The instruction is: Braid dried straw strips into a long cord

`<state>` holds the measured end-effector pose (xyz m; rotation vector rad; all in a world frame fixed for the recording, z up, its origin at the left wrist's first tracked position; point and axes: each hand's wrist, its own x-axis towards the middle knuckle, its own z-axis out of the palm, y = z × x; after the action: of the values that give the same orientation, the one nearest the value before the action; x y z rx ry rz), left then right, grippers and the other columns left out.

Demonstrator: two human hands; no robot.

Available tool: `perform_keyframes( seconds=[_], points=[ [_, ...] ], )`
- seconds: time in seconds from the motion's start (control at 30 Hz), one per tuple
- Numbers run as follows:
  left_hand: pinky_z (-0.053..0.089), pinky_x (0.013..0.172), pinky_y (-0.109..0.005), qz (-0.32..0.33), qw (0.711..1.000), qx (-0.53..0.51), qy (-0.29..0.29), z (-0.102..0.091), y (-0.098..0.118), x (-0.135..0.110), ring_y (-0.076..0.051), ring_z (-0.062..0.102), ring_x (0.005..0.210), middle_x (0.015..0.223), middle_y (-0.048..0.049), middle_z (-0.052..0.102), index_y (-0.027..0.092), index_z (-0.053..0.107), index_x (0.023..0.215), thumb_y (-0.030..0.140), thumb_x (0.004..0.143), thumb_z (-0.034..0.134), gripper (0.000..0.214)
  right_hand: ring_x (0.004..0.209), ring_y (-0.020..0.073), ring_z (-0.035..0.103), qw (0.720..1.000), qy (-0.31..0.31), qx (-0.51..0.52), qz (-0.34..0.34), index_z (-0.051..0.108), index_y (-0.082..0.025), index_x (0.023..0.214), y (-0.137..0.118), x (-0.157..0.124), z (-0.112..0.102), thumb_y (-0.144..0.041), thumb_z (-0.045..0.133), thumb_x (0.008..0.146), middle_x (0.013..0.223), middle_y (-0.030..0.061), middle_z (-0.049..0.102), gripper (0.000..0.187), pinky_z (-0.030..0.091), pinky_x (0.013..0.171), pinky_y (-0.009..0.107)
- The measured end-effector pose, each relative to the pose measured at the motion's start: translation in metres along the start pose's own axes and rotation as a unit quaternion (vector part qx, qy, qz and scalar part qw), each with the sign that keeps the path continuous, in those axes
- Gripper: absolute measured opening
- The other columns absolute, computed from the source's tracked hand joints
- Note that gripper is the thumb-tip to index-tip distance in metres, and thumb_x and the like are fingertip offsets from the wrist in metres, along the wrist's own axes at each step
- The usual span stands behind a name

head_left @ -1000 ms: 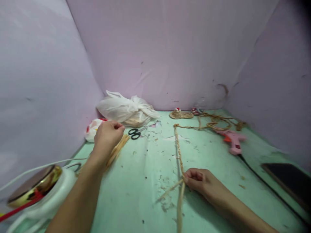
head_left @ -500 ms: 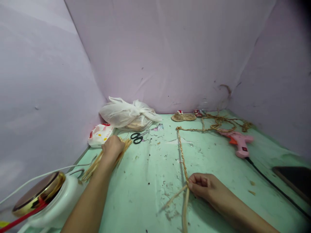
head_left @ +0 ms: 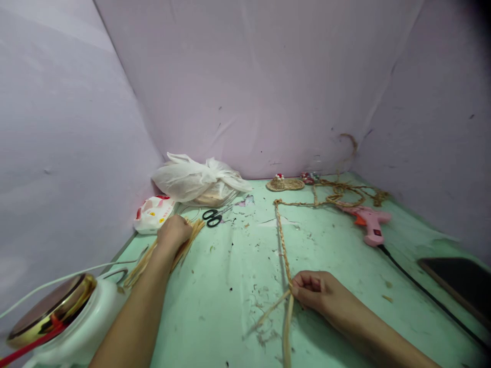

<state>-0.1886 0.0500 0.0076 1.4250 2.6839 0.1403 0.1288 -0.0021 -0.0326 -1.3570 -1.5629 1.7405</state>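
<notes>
My right hand (head_left: pixel 316 291) pinches the lower end of a straw braid (head_left: pixel 283 243), where loose flat strands (head_left: pixel 287 327) split off toward me and to the left. The braid runs up the table to a bend, then off to the right into a tangle of braided cord (head_left: pixel 341 194). At the left, my left hand (head_left: pixel 174 235) lies closed over a bundle of straw strands (head_left: pixel 187 245), its fingertips hidden behind the hand. Black-handled scissors (head_left: pixel 212 217) lie just right of that bundle.
A pink glue gun (head_left: pixel 373 225) and a dark phone (head_left: pixel 452 281) lie at the right. A woven straw piece (head_left: pixel 286 184) is near the back wall. A tied white plastic bag (head_left: pixel 199 179), a tissue pack (head_left: pixel 153 214) and a white-and-gold container (head_left: pixel 76 317) stand left.
The whole view has shifted slightly, so things appear a little further left. Both hands keep their places on the straw bundle and the braid.
</notes>
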Motion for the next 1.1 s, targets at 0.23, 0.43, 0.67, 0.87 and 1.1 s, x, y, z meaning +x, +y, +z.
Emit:
perform_keyframes(
  seconds=[0.23, 0.43, 0.67, 0.87, 1.1],
  points=[
    [0.035, 0.056, -0.027, 0.032, 0.999, -0.007, 0.014, 0.0, 0.0, -0.001, -0.022, 0.056, 0.068, 0.07, -0.0092, 0.062, 0.018, 0.061, 0.062, 0.019, 0.057, 0.05, 0.012, 0.047, 0.0073, 0.026, 1.0, -0.008, -0.007, 0.004, 0.044, -0.017, 0.053, 0.002, 0.0, -0.001, -0.04, 0.056, 0.056, 0.049, -0.0034, 0.037, 0.026, 0.017, 0.047, 0.023],
    [0.034, 0.053, -0.024, 0.046, 0.974, -0.22, 0.02, -0.019, 0.001, -0.004, -0.016, 0.049, 0.058, 0.056, -0.0033, 0.052, 0.016, 0.057, 0.062, 0.026, 0.062, 0.052, 0.011, 0.046, 0.0072, 0.026, 1.0, -0.007, -0.013, 0.01, 0.042, -0.018, 0.051, -0.002, -0.002, 0.0, -0.038, 0.056, 0.054, 0.047, -0.0034, 0.036, 0.025, 0.017, 0.047, 0.023],
    [0.031, 0.05, -0.019, 0.21, 0.812, -0.436, -0.325, -0.038, 0.037, -0.057, -0.006, 0.039, 0.048, 0.051, 0.0027, 0.047, 0.015, 0.055, 0.063, 0.03, 0.059, 0.061, 0.017, 0.044, 0.0056, 0.028, 1.0, 0.01, 0.016, 0.008, 0.045, -0.016, 0.051, -0.005, -0.003, 0.001, -0.029, 0.057, 0.056, 0.046, -0.0041, 0.039, 0.018, 0.019, 0.045, 0.021],
    [0.025, 0.047, -0.02, 0.263, 0.724, -0.332, -0.544, 0.007, 0.083, -0.113, -0.005, 0.031, 0.045, 0.047, 0.0046, 0.042, 0.013, 0.056, 0.06, 0.029, 0.056, 0.059, 0.017, 0.04, 0.0037, 0.028, 0.999, 0.026, 0.04, 0.013, 0.05, -0.014, 0.055, -0.003, -0.004, -0.001, -0.016, 0.053, 0.058, 0.044, -0.006, 0.04, 0.004, 0.02, 0.041, 0.018],
    [0.026, 0.048, -0.02, 0.288, 0.837, -0.231, -0.403, 0.025, 0.092, -0.118, -0.008, 0.034, 0.05, 0.053, 0.003, 0.046, 0.013, 0.059, 0.062, 0.024, 0.056, 0.05, 0.016, 0.038, 0.0033, 0.027, 0.999, 0.021, 0.041, 0.019, 0.051, -0.014, 0.056, 0.001, -0.003, -0.002, -0.017, 0.055, 0.059, 0.043, -0.0064, 0.042, 0.005, 0.02, 0.038, 0.018]
  ],
)
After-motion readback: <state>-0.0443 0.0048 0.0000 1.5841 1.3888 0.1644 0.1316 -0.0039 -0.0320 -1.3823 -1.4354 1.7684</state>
